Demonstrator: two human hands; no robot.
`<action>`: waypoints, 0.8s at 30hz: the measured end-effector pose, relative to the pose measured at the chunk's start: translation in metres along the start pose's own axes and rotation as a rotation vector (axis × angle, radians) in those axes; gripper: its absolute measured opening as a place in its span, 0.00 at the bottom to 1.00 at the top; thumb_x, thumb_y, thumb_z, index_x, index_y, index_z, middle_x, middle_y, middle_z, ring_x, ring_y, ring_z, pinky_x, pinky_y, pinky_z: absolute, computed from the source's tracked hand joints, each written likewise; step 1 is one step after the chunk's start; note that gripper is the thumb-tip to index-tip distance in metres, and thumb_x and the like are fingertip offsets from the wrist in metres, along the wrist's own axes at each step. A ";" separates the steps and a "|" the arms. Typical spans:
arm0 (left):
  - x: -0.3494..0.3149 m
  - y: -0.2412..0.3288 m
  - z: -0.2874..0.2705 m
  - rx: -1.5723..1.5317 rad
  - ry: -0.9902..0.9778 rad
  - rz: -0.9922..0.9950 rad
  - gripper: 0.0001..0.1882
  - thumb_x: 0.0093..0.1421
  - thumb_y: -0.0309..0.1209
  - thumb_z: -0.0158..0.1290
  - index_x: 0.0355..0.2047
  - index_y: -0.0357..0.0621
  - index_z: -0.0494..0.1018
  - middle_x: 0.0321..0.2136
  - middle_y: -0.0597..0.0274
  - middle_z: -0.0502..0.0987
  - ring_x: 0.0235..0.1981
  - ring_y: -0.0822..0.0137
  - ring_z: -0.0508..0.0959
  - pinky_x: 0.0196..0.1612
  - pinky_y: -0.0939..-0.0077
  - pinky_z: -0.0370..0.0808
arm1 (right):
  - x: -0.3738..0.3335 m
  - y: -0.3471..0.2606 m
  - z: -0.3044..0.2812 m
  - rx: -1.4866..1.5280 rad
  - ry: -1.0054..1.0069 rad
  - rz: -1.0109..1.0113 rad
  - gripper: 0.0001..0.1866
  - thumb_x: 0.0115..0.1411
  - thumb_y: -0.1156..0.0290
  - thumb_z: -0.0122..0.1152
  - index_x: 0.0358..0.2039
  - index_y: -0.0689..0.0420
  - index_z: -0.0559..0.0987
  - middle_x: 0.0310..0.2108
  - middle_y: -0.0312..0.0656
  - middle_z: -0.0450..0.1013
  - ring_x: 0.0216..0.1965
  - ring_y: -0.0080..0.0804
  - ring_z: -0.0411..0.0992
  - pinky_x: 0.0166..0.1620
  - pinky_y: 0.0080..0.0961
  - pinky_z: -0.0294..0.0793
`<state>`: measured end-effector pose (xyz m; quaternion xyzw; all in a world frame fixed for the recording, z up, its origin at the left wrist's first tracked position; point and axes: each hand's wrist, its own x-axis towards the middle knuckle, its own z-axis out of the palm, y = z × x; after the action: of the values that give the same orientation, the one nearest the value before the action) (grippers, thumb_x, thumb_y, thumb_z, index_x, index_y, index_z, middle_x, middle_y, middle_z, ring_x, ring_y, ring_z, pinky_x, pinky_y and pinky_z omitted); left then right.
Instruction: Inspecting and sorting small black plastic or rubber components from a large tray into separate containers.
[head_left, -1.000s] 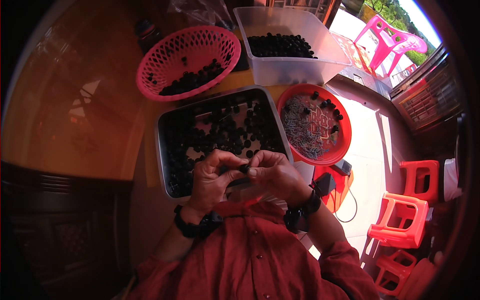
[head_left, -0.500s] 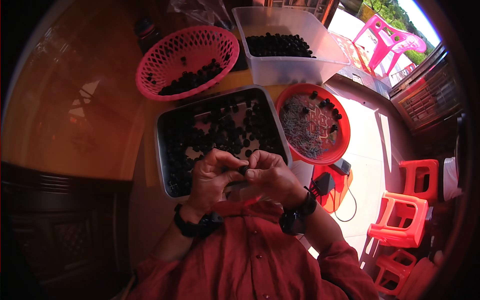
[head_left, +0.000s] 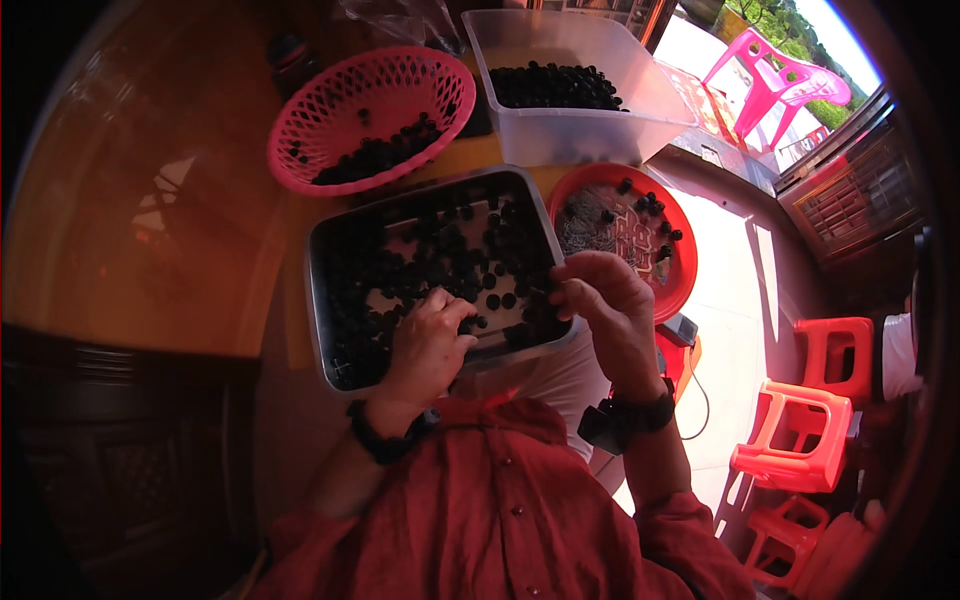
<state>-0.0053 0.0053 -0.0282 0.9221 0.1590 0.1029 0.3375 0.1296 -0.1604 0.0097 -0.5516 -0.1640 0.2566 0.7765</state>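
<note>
Down in the grey-rimmed tray (head_left: 314,300), my left hand (head_left: 425,345) has its fingers bent among many small, round black pieces (head_left: 440,245). One black piece lies right at its thumb and fingertips; whether it is gripped is hidden. Over the tray's right rim, beside a red round plate (head_left: 688,275), my right hand (head_left: 615,310) pinches thumb and forefinger together. What sits in that pinch is too small and dark to make out. The plate holds a heap of thin greyish bits (head_left: 585,228) and several black pieces. Both wrists wear dark bands.
Behind the tray stand a pink lattice basket (head_left: 285,130) and a clear plastic bin (head_left: 570,135), both with black pieces inside. A dark jar (head_left: 290,55) is beside the basket. Red stools (head_left: 795,460) stand at right, a pink chair (head_left: 770,85) beyond the doorway. A cable (head_left: 706,410) lies on the floor.
My hands were together over the tray's near edge with a black piece between them. Now they are apart: the left reaches down into the tray, the right has moved right towards the red plate.
</note>
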 end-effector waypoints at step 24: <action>0.002 -0.004 -0.002 -0.384 0.264 0.043 0.07 0.53 0.22 0.57 0.33 0.38 0.74 0.22 0.64 0.75 0.23 0.78 0.74 0.27 0.83 0.70 | 0.031 0.022 0.035 -0.909 -0.491 -0.103 0.09 0.48 0.69 0.61 0.27 0.61 0.79 0.26 0.46 0.73 0.31 0.45 0.74 0.33 0.37 0.72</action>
<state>-0.0052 0.0097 -0.0288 0.8228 0.1594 0.2580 0.4806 0.1314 -0.1093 -0.0002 -0.7479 -0.4631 0.2426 0.4091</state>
